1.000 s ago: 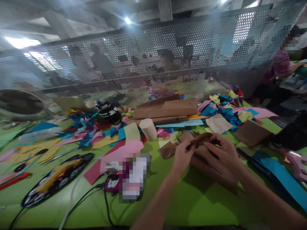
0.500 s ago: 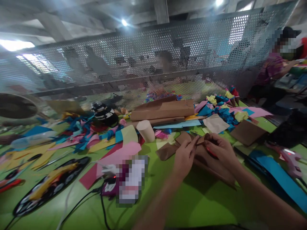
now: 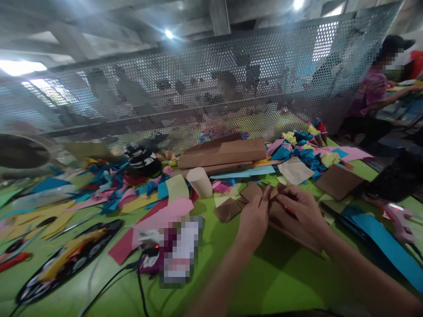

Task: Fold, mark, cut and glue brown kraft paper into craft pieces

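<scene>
My left hand (image 3: 254,220) is closed, its fingers pressed together on a small piece of brown paper (image 3: 273,192). Pinching the same piece from the other side is my right hand (image 3: 303,206). Something small and red (image 3: 291,211) shows at the right hand's fingers; its kind I cannot make out. Below both hands lies a larger sheet of brown paper (image 3: 297,231) on the green table (image 3: 244,281). Just left of the fingers are loose brown paper pieces (image 3: 228,210). My hands partly hide the piece between them.
A phone (image 3: 183,251) rests beside a purple power adapter (image 3: 150,262) with cables. A pale cylinder (image 3: 199,182) stands behind. A pink glue gun (image 3: 399,222) and blue paper (image 3: 386,246) lie right. Coloured scraps crowd the back, before a perforated metal screen (image 3: 185,92). A person (image 3: 370,94) sits far right.
My fingers have shifted slightly around the small brown piece, the left fingers a little more upright. The camera view has moved slightly. Both hands keep hold of the paper.
</scene>
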Demonstrator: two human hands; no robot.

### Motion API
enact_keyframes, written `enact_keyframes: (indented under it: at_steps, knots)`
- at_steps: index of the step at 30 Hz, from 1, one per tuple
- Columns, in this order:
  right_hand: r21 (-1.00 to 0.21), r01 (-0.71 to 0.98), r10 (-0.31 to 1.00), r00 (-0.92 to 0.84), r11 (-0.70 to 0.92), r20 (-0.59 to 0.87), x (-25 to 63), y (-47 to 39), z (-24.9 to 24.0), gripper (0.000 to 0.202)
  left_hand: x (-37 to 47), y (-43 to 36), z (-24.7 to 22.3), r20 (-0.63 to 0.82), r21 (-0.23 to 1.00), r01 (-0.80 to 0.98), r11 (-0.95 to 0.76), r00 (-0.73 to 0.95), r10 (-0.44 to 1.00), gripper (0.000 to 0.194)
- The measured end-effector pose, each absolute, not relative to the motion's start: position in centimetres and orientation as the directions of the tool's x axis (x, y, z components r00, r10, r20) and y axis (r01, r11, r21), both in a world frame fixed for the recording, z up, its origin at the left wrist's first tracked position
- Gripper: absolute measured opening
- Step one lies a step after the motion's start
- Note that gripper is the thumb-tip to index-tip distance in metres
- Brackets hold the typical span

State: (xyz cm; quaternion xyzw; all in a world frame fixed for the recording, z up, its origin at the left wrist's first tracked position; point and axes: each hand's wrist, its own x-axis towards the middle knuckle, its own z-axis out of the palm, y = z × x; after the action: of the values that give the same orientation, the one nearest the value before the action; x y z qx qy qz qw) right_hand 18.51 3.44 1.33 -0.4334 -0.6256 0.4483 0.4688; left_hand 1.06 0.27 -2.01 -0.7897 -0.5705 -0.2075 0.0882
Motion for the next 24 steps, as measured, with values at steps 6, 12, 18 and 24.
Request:
enact_keyframes:
  at_steps: [6, 12, 18, 24]
  knots:
    - [-0.965, 0.091, 0.959, -0.169, 0.246, 0.229, 17.86, 3.12, 1.78, 0.017, 1.20, 0.18, -2.41, 0.457, 0.012, 0.955, -0.297, 0.259, 0.851, 0.062]
    - [-0.953, 0.083, 0.945, -0.176, 0.292, 0.274, 17.57, 2.87, 1.87, 0.011, 1.33, -0.13, -2.08, 0.461, -0.023, 0.960, -0.281, 0.259, 0.849, 0.048]
    - [-0.897, 0.151, 0.906, -0.161, 0.415, 0.392, 17.85, 3.14, 2.18, 0.011, 1.48, -0.38, -1.71, 0.475, -0.008, 0.954, -0.301, 0.268, 0.838, 0.054]
    - [-0.906, 0.124, 0.912, -0.135, 0.404, 0.388, 17.91, 2.90, 2.43, 0.016, 1.50, -0.42, -1.82, 0.470, -0.012, 0.956, -0.292, 0.263, 0.842, 0.053]
